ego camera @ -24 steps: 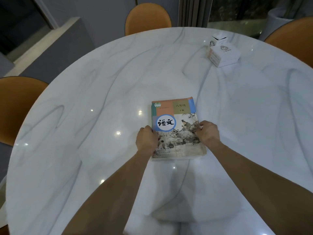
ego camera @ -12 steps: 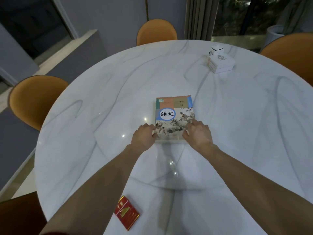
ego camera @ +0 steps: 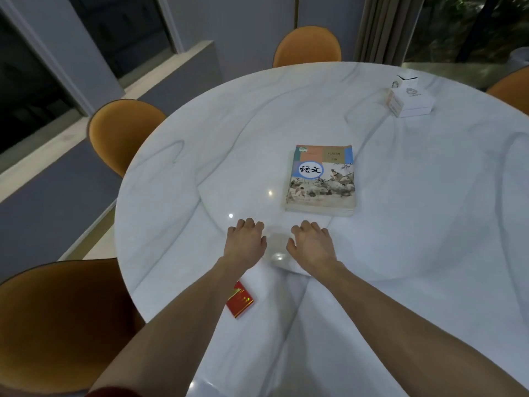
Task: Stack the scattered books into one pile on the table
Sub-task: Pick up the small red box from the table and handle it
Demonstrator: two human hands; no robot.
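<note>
A pile of books (ego camera: 322, 181) lies on the round white marble table (ego camera: 400, 253), near its middle. The top cover shows a blue circle with Chinese characters and a painted landscape; page edges of books beneath show at the near side. My left hand (ego camera: 244, 243) and my right hand (ego camera: 312, 245) rest palm-down over the table, side by side, a short way in front of the pile and apart from it. Both hands hold nothing, with fingers loosely curled and slightly spread.
A red packet (ego camera: 240, 301) lies on the table beside my left forearm. A white box (ego camera: 409, 100) stands at the far right. Orange chairs ring the table: near left (ego camera: 57, 325), left (ego camera: 120, 133), far side (ego camera: 307, 47) and far right (ego camera: 512, 90).
Both hands have let go of the pile's near corners and drawn back toward me. The view has shifted, so the pile sits farther off and to the right.
</note>
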